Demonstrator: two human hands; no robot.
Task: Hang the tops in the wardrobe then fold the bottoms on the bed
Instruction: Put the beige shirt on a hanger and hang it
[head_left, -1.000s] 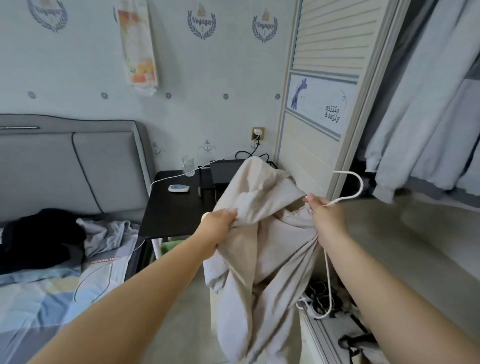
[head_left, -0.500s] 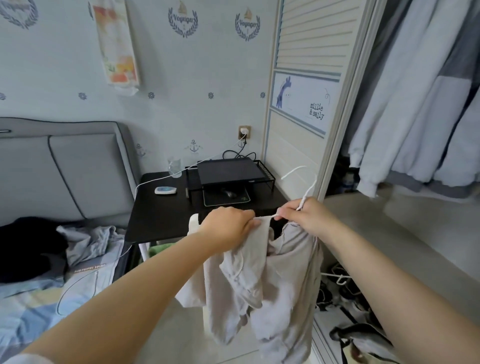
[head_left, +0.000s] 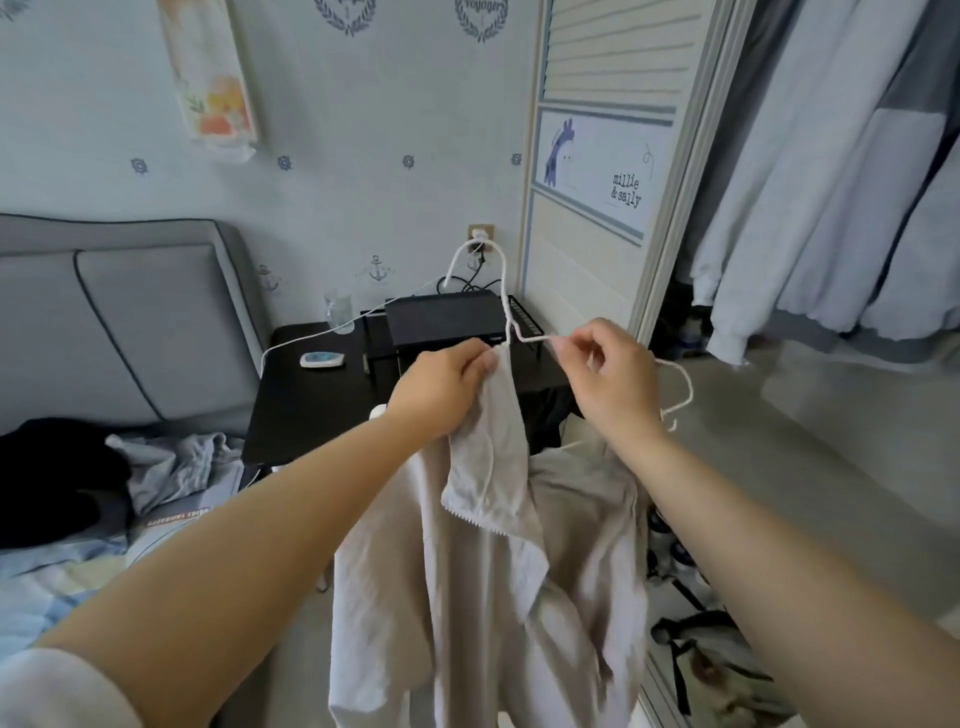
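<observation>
Beige soft cotton top (head_left: 483, 597) hangs centre-bottom of the frame, in front of the black bedside table (head_left: 306, 400), half threaded onto a thin white wire hanger (head_left: 506, 312).

Grip: left hand (head_left: 441, 389) pinches a fold of the top's fabric right at the hanger neck. Right hand (head_left: 613, 374) pinches the hanger's upper wire just right of the neck, fingers curled round it. Hook points up, centre frame.

Handling, my read: the top is light and limp with no stiffness, so it will slide off a smooth wire if tilted. Best hold is at the shoulder seam or neckline; pull that over the hanger end while the other hand steadies the wire near the neck. The hanger is thin and probably flexes, so don't lever on the far tip.

Hard to see: the hanger's left arm is buried in cloth, and its right end (head_left: 680, 395) sits partly behind the right wrist. Can't tell which opening of the top the wire passes through. The top's hem is cut off at the bottom edge. Open wardrobe (head_left: 691, 218) at upper right shows hanging pale garments (head_left: 831, 182); the rail is out of frame. Dark and grey clothes (head_left: 104, 467) lie on the bed at lower left, types unclear.
</observation>
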